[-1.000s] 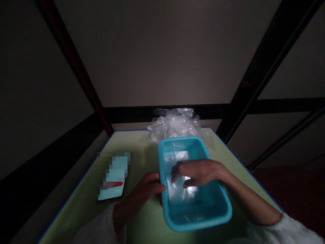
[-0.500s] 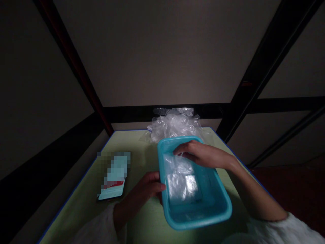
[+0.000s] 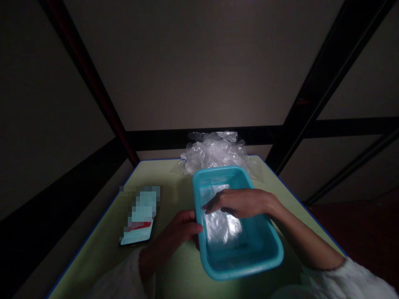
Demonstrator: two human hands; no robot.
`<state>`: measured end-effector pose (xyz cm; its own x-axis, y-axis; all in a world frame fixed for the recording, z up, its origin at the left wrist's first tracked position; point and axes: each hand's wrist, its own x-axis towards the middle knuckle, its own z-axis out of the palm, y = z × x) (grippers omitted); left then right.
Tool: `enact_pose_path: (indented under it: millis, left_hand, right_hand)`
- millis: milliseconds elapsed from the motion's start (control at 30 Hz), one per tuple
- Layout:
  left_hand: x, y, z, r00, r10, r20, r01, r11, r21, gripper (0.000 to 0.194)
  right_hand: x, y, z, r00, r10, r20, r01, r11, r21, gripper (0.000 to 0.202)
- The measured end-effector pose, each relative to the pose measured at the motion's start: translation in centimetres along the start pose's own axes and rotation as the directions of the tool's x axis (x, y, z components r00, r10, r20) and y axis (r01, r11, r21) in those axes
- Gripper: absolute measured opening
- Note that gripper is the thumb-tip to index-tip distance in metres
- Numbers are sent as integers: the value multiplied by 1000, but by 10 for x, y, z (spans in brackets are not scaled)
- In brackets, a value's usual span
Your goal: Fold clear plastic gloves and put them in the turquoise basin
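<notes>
A turquoise plastic basin is tilted toward me above the table. My left hand grips its left wall, thumb over the rim and the other fingers partly hidden outside. Flat on the basin's floor lies a clear, shiny plastic bag. Reaching in over the right rim, my right hand is above the upper part of this bag with its fingers stretched toward the left wall. Its fingertips are at or near the plastic; whether they touch it I cannot tell.
A crumpled heap of clear plastic bags sits at the table's far edge, behind the basin. To the left lies a phone with a lit, blurred screen. The pale green table has a blue edge and meets a wall at the back.
My right hand has moved down and slightly left inside the basin, toward me. My left hand keeps its hold on the wall, and the basin has barely shifted.
</notes>
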<state>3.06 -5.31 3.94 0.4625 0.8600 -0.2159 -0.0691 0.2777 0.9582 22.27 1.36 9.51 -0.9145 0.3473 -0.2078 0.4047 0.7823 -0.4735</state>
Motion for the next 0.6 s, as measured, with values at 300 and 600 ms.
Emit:
enact_pose_path:
  millis: [300, 600]
  left_hand:
    - [0, -5, 0, 999, -12, -36, 9, 996, -84, 19]
    - [-1, -3, -2, 1000, -8, 8, 8, 999, -39, 22]
  right_hand:
    - [3, -2, 4, 996, 7, 92, -7, 1000, 1, 58]
    - [7, 2, 11, 987, 16, 161, -10, 999, -41, 54]
